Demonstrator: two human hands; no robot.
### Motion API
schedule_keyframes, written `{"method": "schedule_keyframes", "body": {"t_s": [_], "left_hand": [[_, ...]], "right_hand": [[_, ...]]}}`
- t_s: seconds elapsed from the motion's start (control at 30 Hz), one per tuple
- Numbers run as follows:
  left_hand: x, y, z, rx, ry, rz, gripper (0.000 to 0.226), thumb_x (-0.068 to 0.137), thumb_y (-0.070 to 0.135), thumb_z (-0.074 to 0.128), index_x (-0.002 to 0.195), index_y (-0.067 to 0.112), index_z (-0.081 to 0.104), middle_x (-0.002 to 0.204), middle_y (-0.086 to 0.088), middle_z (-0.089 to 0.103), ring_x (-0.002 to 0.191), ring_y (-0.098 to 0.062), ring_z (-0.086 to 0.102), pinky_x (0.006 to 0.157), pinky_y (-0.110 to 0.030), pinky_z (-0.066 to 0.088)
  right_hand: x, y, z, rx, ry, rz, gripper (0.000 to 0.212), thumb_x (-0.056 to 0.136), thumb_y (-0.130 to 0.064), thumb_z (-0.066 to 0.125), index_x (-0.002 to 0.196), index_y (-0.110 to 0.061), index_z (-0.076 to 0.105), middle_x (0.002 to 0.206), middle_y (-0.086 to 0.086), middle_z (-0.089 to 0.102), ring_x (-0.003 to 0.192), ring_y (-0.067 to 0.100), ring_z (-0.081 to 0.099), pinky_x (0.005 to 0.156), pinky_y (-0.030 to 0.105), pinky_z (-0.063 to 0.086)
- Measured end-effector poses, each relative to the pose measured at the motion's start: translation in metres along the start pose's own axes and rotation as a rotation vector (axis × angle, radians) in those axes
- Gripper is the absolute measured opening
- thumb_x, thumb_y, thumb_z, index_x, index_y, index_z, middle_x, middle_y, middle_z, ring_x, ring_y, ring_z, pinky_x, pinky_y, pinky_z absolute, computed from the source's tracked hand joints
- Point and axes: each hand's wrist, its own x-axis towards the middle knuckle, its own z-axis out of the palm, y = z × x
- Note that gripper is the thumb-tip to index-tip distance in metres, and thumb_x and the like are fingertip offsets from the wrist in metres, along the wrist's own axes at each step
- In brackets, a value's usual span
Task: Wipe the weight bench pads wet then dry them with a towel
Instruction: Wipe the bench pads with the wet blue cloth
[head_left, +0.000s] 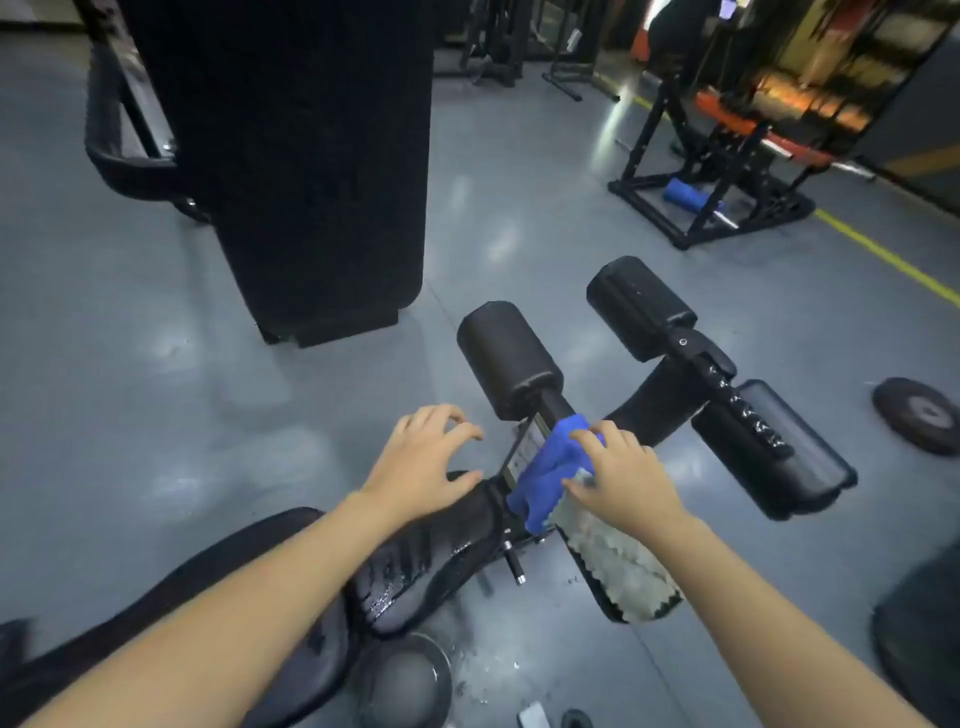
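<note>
Blue cloth (545, 475): bunched on the bench frame between the wet seat pad (415, 566) and the near roller pad (506, 358), beside a grey towel (618, 566) draped on the right-hand pad. Soft, limp, probably damp and light; no risk of damage. Best gathered from the top of the bunch, then pressed flat for wiping. Right hand (623, 475): fingers bent down onto the cloth and towel edge, apparently pinching or pressing; exact grip cannot be told. Left hand (426, 460): fingers spread and curved, holding nothing, hovering over the seat pad's front end. Further out: far roller pad (641, 304), upright back pad (311, 156), weight plate (922, 413) on the floor.
</note>
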Motion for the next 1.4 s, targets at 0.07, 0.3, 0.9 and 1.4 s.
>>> {"method": "schedule_keyframes", "body": {"t_s": [0.07,0.3,0.9,1.4], "left_hand": [[0.014,0.01,0.022,-0.043,-0.04,-0.063,0.047,0.082,0.06,0.057,0.122,0.037,0.057,0.126,0.007,0.05,0.121,-0.02,0.047,0.101,-0.039,0.037],[0.046,0.042,0.097,-0.079,-0.204,-0.219,0.052,0.084,0.057,0.06,0.131,0.037,0.055,0.13,0.007,0.047,0.124,-0.02,0.043,0.098,-0.037,0.034],[0.077,0.051,0.12,-0.245,-0.223,-0.304,0.015,0.088,0.041,0.071,0.097,0.029,0.072,0.11,0.012,0.055,0.113,-0.017,0.045,0.099,-0.038,0.035],[0.063,0.023,0.055,-0.152,0.235,-0.255,0.011,0.081,0.028,0.077,0.082,0.023,0.067,0.101,0.008,0.055,0.103,-0.018,0.048,0.09,-0.034,0.038]], "right_hand": [[0.013,0.016,0.007,0.078,-0.037,0.077,0.056,0.086,-0.05,0.061,0.136,-0.028,0.048,0.136,0.001,0.045,0.118,0.029,0.049,0.088,0.042,0.048],[0.048,0.046,0.039,0.184,-0.223,0.15,0.062,0.086,-0.053,0.062,0.141,-0.035,0.041,0.142,0.0,0.037,0.118,0.028,0.048,0.084,0.039,0.05],[0.079,0.039,0.059,0.298,0.008,0.087,0.029,0.078,-0.005,0.063,0.105,-0.016,0.062,0.096,0.006,0.046,0.084,0.028,0.049,0.069,0.042,0.051],[0.091,-0.002,0.002,0.378,0.388,-0.071,0.033,0.069,0.016,0.058,0.091,-0.008,0.062,0.088,0.009,0.049,0.075,0.031,0.047,0.066,0.046,0.047]]}}
